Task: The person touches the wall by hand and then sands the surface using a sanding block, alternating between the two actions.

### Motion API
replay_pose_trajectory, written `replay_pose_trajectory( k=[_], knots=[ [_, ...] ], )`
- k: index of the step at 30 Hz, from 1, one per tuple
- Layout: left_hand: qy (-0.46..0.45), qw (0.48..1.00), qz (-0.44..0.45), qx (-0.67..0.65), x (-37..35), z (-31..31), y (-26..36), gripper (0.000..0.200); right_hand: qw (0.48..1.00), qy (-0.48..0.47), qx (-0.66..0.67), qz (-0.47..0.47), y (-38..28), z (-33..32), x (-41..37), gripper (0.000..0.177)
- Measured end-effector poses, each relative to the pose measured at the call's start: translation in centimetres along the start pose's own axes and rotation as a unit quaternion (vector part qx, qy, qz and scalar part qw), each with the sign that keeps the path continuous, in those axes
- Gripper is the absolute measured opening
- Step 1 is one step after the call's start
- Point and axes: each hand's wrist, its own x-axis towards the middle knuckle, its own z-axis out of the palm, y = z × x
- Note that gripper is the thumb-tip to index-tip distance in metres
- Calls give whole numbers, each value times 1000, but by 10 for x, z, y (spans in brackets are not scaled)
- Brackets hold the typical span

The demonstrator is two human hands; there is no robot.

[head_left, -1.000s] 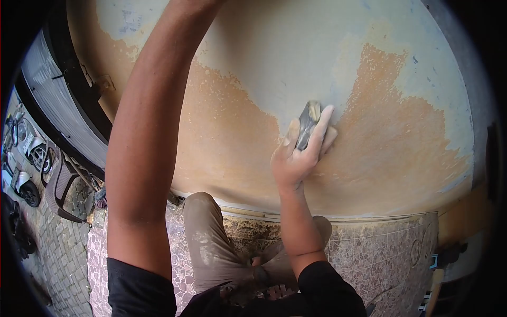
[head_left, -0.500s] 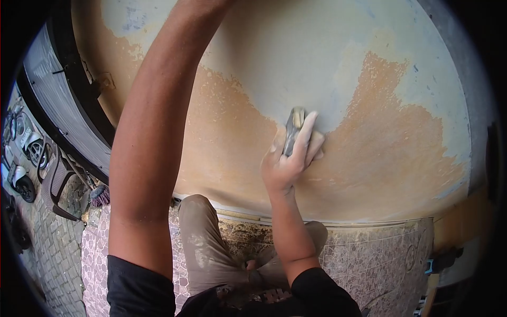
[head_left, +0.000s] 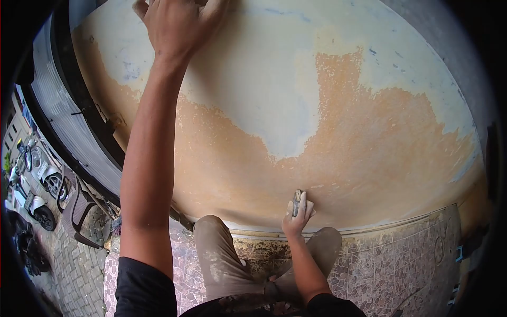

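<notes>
A curved-looking wall [head_left: 253, 79] fills the view, pale yellow-white above and bare orange-tan lower down, with a ragged line between. High on the pale part is my left hand [head_left: 177, 24], seemingly braced against the surface; its outer fingers are spread, and the other fingertips are cut off by the frame. My right hand [head_left: 299, 216] is closed around a small grey block with a pale tan end [head_left: 297, 199], perhaps a sanding block. It is low on the orange area, near the wall's base. Pale dust coats the right fingers.
My knees [head_left: 214, 238] are close to the wall's base, over pink stone-patterned tiles [head_left: 380, 269]. To the left are a dark-framed panel [head_left: 79, 105], a brown woven chair [head_left: 79, 216] and parked motorbikes [head_left: 37, 203] on grey paving.
My right hand has moved down the wall with the block, from the border of the pale patch to the lower orange area. The view has shifted, and more of my left hand shows.
</notes>
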Motion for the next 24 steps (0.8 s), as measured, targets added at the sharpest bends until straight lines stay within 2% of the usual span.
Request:
replay_pose_trajectory(
  k=[1,2,3,5,7,8,10,11,13,18,23,24],
  knots=[
    [22,1000,7,17,-7,7,-5,57,1000,9,2,-2,10,-6,-9,56],
    [46,998,15,36,-12,13,-9,63,999,-12,-2,38,21,-11,-17,56],
    [110,989,93,16,-17,12,-7,53,997,-32,-3,77,32,-14,-25,56],
    [17,999,25,44,-50,4,10,61,990,-47,-48,123,58,-22,-38,59],
    [-48,996,-2,70,-86,-3,35,66,970,-76,-72,218,78,-32,-47,62],
    [-77,994,-2,73,-103,-5,46,69,971,-72,-58,219,79,-33,-47,62],
    [-125,989,-7,74,-129,-6,67,73,952,-57,-19,301,81,-34,-47,61],
    [-143,987,-11,69,-139,-5,79,75,952,-60,-12,300,82,-27,-51,61],
    [-168,984,2,54,-155,-2,98,79,966,12,-53,251,83,-10,-58,57],
    [-237,968,88,-1,-195,6,143,82,965,33,-16,261,76,-8,-54,56],
    [-318,920,223,-56,-241,0,168,70,966,45,-2,255,81,-9,-59,56],
    [-361,897,237,-97,-247,-2,168,69,965,36,11,261,81,-12,-58,56]
  ],
)
